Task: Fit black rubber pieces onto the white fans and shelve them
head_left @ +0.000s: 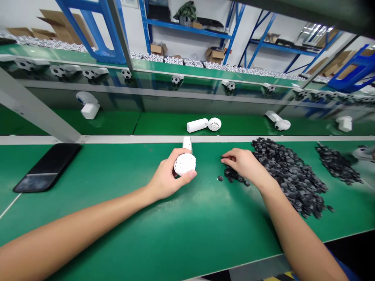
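white fan [185,164] partly hidden, dark pieces [288,175] indistinct

Bright light is falling, seemingly from overhead, and soft shadows are darkening the green table [181,238] beneath both forearms [102,224]. The white fan [185,164] is washing out; the black pieces [290,175] are losing detail. The phone [48,168] is catching a pale reflection (its near end only). Wide-angle stretching is slanting the blue racks [190,29]; the right edge is blurring.

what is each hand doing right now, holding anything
Left hand: closed on a white fan, gripping its round head.
Right hand: at the small black pieces; cannot tell whether it holds one.
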Demonstrator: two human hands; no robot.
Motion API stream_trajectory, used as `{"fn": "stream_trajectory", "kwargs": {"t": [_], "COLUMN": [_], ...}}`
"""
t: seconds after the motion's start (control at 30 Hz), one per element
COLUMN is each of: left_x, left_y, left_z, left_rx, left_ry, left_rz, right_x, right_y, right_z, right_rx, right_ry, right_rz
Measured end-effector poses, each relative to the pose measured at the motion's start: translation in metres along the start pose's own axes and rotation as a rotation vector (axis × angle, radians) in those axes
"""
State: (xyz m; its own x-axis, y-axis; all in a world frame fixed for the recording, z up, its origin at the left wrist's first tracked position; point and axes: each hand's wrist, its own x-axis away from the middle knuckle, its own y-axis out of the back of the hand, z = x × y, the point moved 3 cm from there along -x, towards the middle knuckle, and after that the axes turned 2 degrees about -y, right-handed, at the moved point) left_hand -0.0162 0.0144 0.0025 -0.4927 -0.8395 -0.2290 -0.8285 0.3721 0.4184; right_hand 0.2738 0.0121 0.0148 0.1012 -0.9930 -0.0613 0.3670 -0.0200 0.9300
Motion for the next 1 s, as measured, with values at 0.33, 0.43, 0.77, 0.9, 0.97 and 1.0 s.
{"fn": "stream_trajectory", "kwargs": {"t": [0.33,0.43,0.77,0.9,0.97,1.0], "left_x": [-0.003,-0.005,-0.005,-0.005,-0.006,-0.006], "left_y": [-0.001,-0.002,-0.003,-0.004,-0.004,-0.005], "left_z": [0.001,0.004,0.003,0.002,0.002,0.003], "left_rx": [0.062,0.088,0.112,0.139,0.111,0.088], "left_ry": [0.035,0.037,0.054,0.043,0.020,0.001], "left_rz": [0.049,0.073,0.134,0.137,0.130,0.124], "right_x": [-0.003,-0.001,0.001,0.008,0.014,0.017], "right_y": [-0.028,-0.024,-0.022,-0.020,-0.021,-0.022], "right_z": [0.028,0.029,0.037,0.047,0.056,0.061], "right_rx": [-0.199,-0.152,-0.072,-0.350,-0.580,-0.689], "right_ry": [0.041,0.120,0.135,0.028,-0.020,-0.039], "right_rz": [-0.011,-0.004,-0.022,-0.046,0.024,0.075]}}
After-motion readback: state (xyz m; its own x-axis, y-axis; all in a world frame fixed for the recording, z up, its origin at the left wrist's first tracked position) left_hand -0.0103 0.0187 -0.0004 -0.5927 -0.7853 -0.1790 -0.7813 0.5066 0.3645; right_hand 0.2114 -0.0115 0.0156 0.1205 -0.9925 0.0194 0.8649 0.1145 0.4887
